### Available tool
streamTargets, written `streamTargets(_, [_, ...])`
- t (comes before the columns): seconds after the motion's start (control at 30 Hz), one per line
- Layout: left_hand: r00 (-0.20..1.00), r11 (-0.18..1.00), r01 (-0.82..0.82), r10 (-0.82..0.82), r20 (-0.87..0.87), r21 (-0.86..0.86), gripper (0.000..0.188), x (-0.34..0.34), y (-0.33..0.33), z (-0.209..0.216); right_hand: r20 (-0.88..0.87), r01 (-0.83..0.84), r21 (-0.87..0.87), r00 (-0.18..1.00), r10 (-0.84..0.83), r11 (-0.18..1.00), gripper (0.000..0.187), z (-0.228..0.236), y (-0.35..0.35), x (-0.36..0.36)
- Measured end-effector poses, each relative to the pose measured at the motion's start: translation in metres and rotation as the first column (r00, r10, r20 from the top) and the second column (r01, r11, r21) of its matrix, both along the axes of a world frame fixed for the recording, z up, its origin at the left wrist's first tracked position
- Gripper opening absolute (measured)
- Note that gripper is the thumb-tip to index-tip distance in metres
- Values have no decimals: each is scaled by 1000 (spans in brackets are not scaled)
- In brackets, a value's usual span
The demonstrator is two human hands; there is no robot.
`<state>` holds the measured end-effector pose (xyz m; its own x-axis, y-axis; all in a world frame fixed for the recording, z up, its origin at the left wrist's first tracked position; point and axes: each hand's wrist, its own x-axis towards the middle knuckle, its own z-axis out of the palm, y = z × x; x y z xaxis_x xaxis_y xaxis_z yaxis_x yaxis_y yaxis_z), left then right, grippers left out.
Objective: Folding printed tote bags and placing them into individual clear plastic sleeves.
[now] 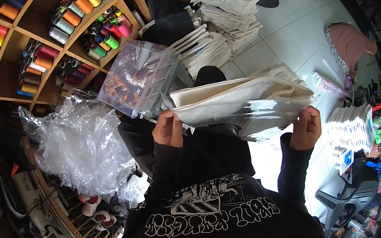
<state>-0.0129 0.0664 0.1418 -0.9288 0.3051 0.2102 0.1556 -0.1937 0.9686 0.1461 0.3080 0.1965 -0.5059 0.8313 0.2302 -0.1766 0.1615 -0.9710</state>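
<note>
A cream canvas bag lies across in front of me, partly inside a clear plastic sleeve. My left hand pinches the sleeve's edge at the bag's left end. At the other end, my right hand is closed on the sleeve's right corner. The bag's upper part shows above the plastic edge. Folds of cloth stand out toward its right side. How far down the bag sits in the sleeve is hard to see through the glare.
A heap of clear plastic sleeves lies at left, beside a clear bag with printed contents. Stacked cream bags stand ahead; another stack is at right. Thread shelves fill the far left. A person is at far right.
</note>
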Motion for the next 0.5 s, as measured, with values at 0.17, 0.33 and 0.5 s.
streamTargets(0.17, [997,999,-31,29,-78,-30,7,-1,7,-2,36,47,-24,998,-46,999,8,-3,7,0])
streamTargets(0.33, [964,988,-151,142,-224,-24,7,-6,13,19,-48,-106,19,993,107,994,8,10,20,6])
streamTargets(0.5, [892,973,-214,160,-422,-84,11,-11,0,61,-39,-116,181,991,125,977,2,36,22,0])
